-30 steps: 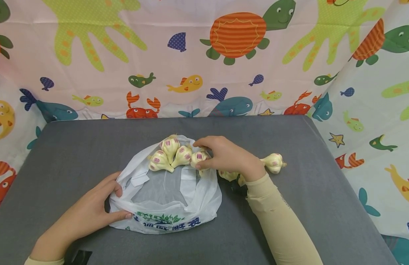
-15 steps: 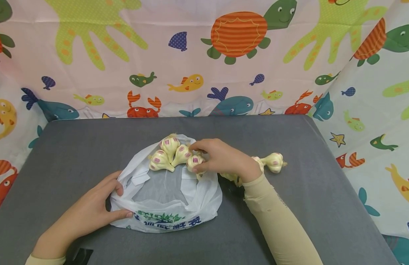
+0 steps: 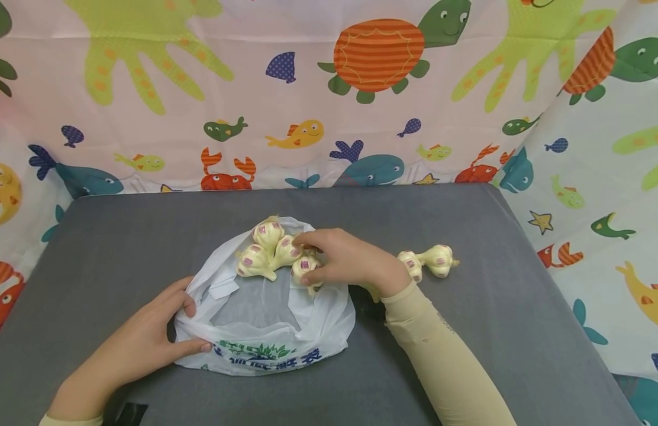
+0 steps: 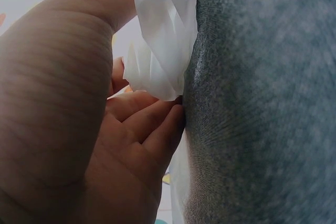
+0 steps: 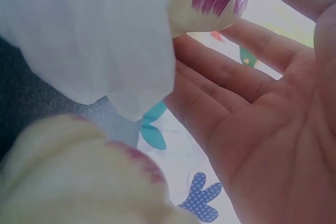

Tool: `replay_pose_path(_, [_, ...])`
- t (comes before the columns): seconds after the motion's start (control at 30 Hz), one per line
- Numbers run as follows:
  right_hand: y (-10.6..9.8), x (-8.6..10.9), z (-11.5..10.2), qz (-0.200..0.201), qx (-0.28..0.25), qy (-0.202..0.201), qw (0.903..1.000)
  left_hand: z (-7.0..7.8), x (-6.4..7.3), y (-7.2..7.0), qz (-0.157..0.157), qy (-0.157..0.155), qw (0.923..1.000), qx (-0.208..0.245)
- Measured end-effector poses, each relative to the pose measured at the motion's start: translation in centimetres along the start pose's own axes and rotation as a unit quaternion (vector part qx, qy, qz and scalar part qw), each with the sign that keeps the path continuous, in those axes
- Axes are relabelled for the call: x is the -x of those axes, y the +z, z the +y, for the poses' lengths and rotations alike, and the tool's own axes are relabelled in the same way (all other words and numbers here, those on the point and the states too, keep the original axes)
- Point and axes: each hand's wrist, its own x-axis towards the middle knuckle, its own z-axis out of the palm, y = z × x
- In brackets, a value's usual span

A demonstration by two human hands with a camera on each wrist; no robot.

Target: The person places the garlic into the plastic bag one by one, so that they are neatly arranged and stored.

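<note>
A white plastic bag [image 3: 329,331] with green and blue print lies with its mouth spread. My left hand [image 3: 153,337] holds its left side, fingers at the rim and thumb on the front; thin plastic [image 4: 163,30] hangs within that hand in the left wrist view. Over the bag's right rim, my right hand [image 3: 352,260] grips a garlic bulb [image 3: 303,269] between thumb and fingers. In the right wrist view the purple-streaked bulb [image 5: 210,3] shows at the fingertips, partly behind the plastic. Several other garlic bulbs [image 3: 254,262] sit clustered at the back of the bag's mouth.
Right of the bag, more garlic lies on the grey table [image 3: 499,331]: one bulb [image 3: 439,261] in full view, another [image 3: 410,264] beside it, more partly hidden under the right wrist. A sea-animal print curtain [image 3: 302,83] hangs behind and on both sides.
My right hand has moved a little left and inward with the garlic bulb, bringing it against the cluster. More of the bulbs on the right now show. The left hand stays on the bag.
</note>
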Motion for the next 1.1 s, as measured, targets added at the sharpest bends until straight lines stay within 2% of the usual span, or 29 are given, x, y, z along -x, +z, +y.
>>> replay_pose_path(0.33, [0.43,-0.32,-0.01,-0.015,0.004,0.008,0.9999,-0.05,0.04,0.04,0.0,-0.001,1.0,0.005])
replay_pose_path(0.6, [0.5,-0.34,-0.29,-0.018,0.001,0.012,0.9998,0.05,-0.07,0.0,-0.009,-0.011,0.9998,0.015])
replay_pose_path(1.1, [0.57,-0.39,-0.32,-0.022,-0.003,0.018,0.9996,0.16,0.0,-0.08,-0.007,-0.011,0.9998,0.012])
